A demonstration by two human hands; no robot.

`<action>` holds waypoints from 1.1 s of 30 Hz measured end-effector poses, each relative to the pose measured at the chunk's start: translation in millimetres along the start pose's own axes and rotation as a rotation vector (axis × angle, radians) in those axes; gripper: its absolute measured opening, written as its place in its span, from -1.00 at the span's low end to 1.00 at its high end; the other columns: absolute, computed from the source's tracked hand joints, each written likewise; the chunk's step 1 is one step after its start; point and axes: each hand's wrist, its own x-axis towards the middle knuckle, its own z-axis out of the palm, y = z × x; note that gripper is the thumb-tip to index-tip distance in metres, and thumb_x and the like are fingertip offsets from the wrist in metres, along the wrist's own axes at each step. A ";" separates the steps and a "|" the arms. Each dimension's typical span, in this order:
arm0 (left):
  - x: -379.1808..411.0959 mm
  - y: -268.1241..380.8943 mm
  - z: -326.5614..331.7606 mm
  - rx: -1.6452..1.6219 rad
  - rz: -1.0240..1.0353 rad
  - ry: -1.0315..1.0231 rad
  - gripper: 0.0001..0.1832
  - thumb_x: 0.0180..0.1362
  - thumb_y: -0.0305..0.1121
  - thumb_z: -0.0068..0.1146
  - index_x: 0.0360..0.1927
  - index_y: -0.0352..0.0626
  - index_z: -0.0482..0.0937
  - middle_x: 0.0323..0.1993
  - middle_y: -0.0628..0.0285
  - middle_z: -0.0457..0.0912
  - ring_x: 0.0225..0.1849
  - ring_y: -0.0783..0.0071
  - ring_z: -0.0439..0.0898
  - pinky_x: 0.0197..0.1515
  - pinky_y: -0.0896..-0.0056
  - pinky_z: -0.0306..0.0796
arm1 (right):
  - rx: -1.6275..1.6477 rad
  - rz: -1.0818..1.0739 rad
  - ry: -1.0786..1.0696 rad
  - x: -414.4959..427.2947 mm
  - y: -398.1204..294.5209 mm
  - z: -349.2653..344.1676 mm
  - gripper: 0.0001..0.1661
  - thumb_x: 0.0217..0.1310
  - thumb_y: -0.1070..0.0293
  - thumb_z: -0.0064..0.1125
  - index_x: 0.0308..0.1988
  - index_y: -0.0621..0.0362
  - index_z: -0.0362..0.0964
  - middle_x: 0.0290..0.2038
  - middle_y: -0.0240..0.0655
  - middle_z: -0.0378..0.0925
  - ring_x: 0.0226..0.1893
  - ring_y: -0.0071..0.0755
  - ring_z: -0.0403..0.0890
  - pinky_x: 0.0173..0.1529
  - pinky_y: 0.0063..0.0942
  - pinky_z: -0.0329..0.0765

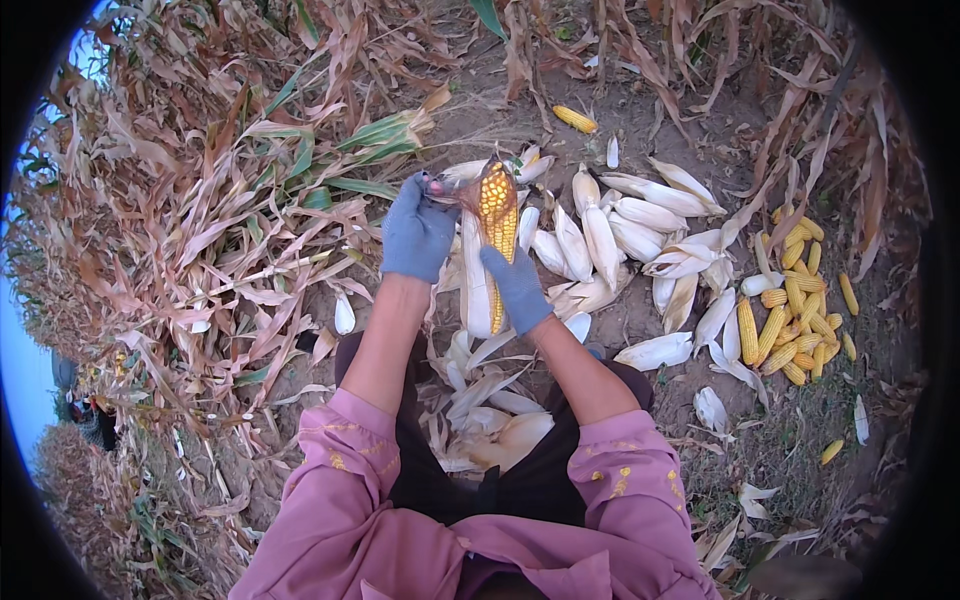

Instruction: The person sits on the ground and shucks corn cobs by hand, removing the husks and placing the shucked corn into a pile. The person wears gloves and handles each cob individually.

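A partly husked ear of corn point(497, 214) stands out in front of me, its yellow kernels bare along the front and brown silk around its upper end. My right hand point(519, 289), in a grey-blue glove, grips the ear's lower part from the right. Peeled-back pale husk point(474, 277) hangs down along the ear's left side. My left hand point(420, 227), gloved alike with bare fingertips showing, pinches silk or husk beside the ear's top. Below, between my knees, lies a heap of loose pale husks point(495, 427).
Several unhusked ears point(600, 232) lie on the soil just right of my hands. Farther right is a pile of bare yellow cobs point(802, 322). A single cob point(574, 119) lies ahead. Dry corn stalks point(247, 217) cover the left. Another person point(94, 424) is at the far left.
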 end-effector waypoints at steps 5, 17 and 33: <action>-12.0 -3.8 19.7 0.317 0.084 0.122 -0.77 0.21 -0.19 -0.09 -0.31 -0.13 0.47 -0.40 0.21 0.55 -0.33 0.35 0.50 -0.07 0.27 0.34 | 0.207 0.111 0.070 19.0 17.8 -20.1 -0.46 0.10 0.08 0.13 -0.04 0.24 0.33 -0.23 -0.40 0.43 -0.29 -0.60 0.38 -0.15 -0.57 0.36; -10.5 -13.2 35.0 1.003 0.049 0.241 -0.72 0.03 -0.15 0.15 -0.35 -0.16 0.53 -0.48 0.44 0.46 -0.47 0.68 0.34 -0.40 0.61 0.21 | -0.154 -0.068 -0.026 6.2 2.4 -8.6 -0.42 0.01 0.09 0.23 -0.05 0.25 0.33 -0.24 -0.36 0.47 -0.28 -0.57 0.44 -0.16 -0.57 0.41; -27.1 10.6 -12.9 1.024 0.068 0.283 -0.75 0.13 -0.34 0.06 -0.22 -0.32 0.54 -0.32 0.19 0.58 -0.36 0.47 0.59 -0.24 0.51 0.48 | 0.377 0.121 0.162 23.7 14.6 -26.7 -0.36 0.05 -0.03 0.14 0.00 0.20 0.30 -0.23 -0.41 0.39 -0.27 -0.54 0.39 -0.17 -0.54 0.38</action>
